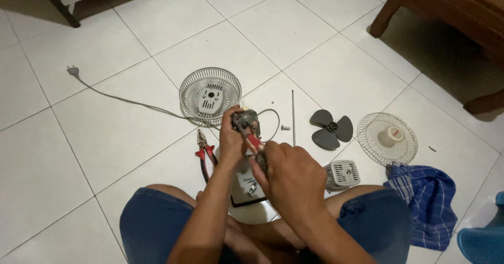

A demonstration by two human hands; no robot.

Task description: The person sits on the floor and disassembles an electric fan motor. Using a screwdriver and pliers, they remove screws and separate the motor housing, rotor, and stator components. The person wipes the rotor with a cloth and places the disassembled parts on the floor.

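One two-pin plug (73,71), far left on the tiled floor (105,138); one grey cord (131,104) running right from it toward the motor.
One pair of red-handled pliers (203,149), lying just left of the left forearm.
One rear fan guard (210,93), white wire, beyond the hands.
One left hand (231,140), closed around one small fan motor (245,120), held above the lap.
One right hand (291,177), wrapped round one red-handled screwdriver (254,142), tip at the motor.
One white fan base (247,185), between the knees, mostly hidden.
One thin metal rod (293,117); one small screw (285,128) just left of it.
One grey three-blade propeller (331,130).
One white vented motor cover (342,174), near the right knee.
One front fan guard (387,138).
One blue checked cloth (428,203), near right.
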